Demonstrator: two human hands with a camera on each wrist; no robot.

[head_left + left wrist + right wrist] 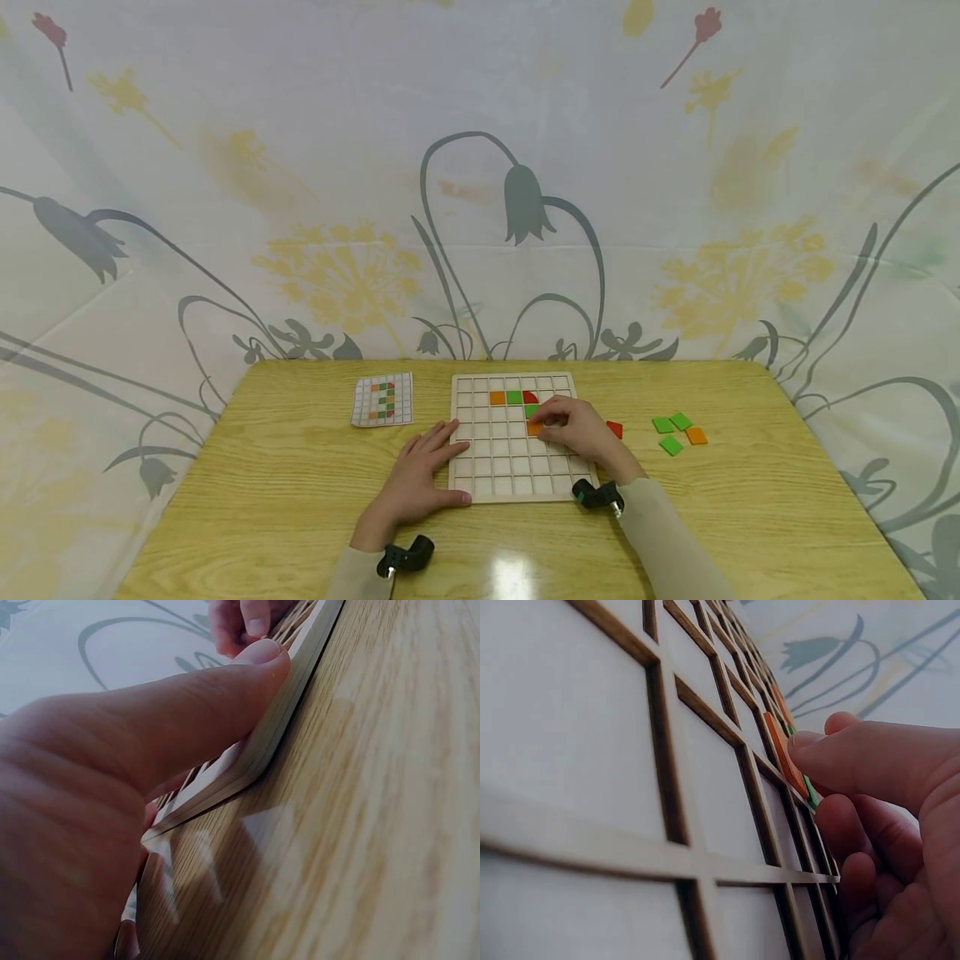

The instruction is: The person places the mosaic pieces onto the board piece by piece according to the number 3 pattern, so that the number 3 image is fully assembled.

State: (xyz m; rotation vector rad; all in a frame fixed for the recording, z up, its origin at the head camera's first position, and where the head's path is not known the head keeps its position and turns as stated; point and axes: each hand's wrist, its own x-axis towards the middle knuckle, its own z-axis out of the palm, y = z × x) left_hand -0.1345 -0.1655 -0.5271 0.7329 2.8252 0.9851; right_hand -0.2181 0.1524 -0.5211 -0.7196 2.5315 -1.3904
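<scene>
An orange square tile (534, 427) is pinched between the thumb and fingers of my right hand (573, 427), right at a cell of the wooden grid board (480, 486). In the right wrist view the thumb lies against the orange tile (783, 752), which stands tilted at the grid ribs. Another orange tile (497, 398), a green tile (513, 397) and a red rounded piece (529, 397) sit in one row of the board. Below the red piece lies a green tile (531, 411), partly hidden by my fingers. My left hand (423, 475) rests spread on the board's left edge, thumb at the near corner.
A printed pattern card (383, 400) lies left of the board. To the right are a red piece (615, 429), partly behind my right hand, several loose green tiles (671, 446) and an orange tile (697, 436). A patterned curtain (480, 250) hangs behind the wooden table (285, 467).
</scene>
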